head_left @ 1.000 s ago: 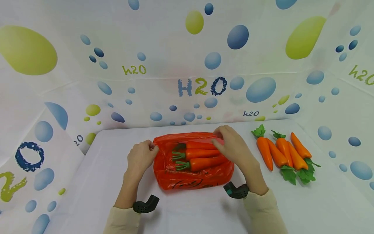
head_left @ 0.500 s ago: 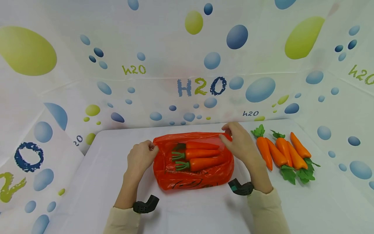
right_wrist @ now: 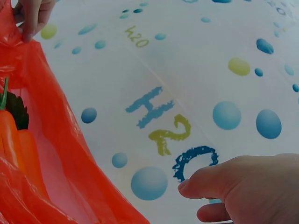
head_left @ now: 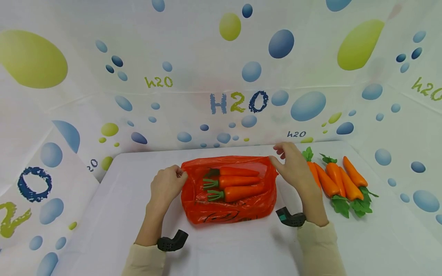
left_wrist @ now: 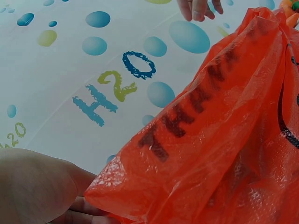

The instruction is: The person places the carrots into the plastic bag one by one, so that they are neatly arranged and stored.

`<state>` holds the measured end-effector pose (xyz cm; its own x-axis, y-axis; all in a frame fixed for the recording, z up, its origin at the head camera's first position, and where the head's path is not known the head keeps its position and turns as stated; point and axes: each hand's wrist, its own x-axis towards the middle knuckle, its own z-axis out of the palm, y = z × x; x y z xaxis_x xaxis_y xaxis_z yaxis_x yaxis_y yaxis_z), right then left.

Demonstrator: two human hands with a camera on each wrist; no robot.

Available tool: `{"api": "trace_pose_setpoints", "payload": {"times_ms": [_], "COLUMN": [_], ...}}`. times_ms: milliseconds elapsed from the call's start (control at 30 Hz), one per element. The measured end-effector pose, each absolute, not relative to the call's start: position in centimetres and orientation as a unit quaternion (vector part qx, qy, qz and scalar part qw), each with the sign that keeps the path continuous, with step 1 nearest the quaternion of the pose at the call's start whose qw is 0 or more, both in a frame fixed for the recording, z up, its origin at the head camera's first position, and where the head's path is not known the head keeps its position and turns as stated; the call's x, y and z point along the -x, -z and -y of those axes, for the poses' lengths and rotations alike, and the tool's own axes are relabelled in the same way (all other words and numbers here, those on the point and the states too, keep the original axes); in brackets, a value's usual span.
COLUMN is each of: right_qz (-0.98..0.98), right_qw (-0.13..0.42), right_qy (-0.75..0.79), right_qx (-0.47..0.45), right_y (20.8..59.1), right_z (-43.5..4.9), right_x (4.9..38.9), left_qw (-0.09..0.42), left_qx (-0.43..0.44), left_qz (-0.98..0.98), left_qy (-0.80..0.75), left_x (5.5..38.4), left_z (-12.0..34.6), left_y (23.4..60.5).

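A red plastic bag [head_left: 193, 209] with dark printed lettering lies spread open on the white table in the head view. Inside it, 3 orange carrots [head_left: 243, 193] lie side by side, green tops toward the left. My left hand [head_left: 165, 187] pinches the bag's upper left edge; the left wrist view shows the bag's corner [left_wrist: 112, 186] between thumb and fingers. Beyond the bag's upper right corner, my right hand [head_left: 293, 166] holds nothing. Its thumb and fingers are spread apart in the right wrist view, where the hand [right_wrist: 257, 186] is apart from the red plastic.
Several more orange carrots [head_left: 334, 178] with leafy green tops lie in a group on the table's right side, the leftmost partly hidden behind my right hand. A white backdrop [head_left: 193, 111] with blue and green dots rises behind the table.
My right hand has let go of the bag's far edge and moved right, off the bag toward the loose carrots. The left hand stays at the bag's left edge.
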<state>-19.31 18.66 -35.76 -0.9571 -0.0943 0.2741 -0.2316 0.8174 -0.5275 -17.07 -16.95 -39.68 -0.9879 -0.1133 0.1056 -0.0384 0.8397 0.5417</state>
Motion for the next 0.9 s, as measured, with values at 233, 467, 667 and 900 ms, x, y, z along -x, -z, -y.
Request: {"api": "trace_pose_setpoints", "payload": {"times_ms": [233, 467, 667, 900], "right_qz": [0.950, 0.953, 0.955, 0.960], "right_qw": [0.110, 0.098, 0.085, 0.063], "right_qy": [-0.288, -0.285, -0.283, -0.274], "right_qx": [-0.053, -0.033, -0.023, -0.009], "right_y": [36.0, 36.8, 37.3, 38.0], "right_z": [-19.5, -20.3, -20.7, -21.0], "right_x": [19.6, 20.2, 20.6, 21.2], "left_qw": [0.062, 0.066, 0.064, 0.064], "left_qx": [-0.042, -0.039, -0.041, -0.042], "left_qz": [0.957, 0.957, 0.957, 0.957], "left_qy": [0.280, 0.279, 0.279, 0.279], "left_x": [17.1, 17.0, 17.0, 17.0], "left_z": [16.9, 16.9, 16.8, 16.8], "left_y": [39.6, 39.6, 39.5, 39.6]}}
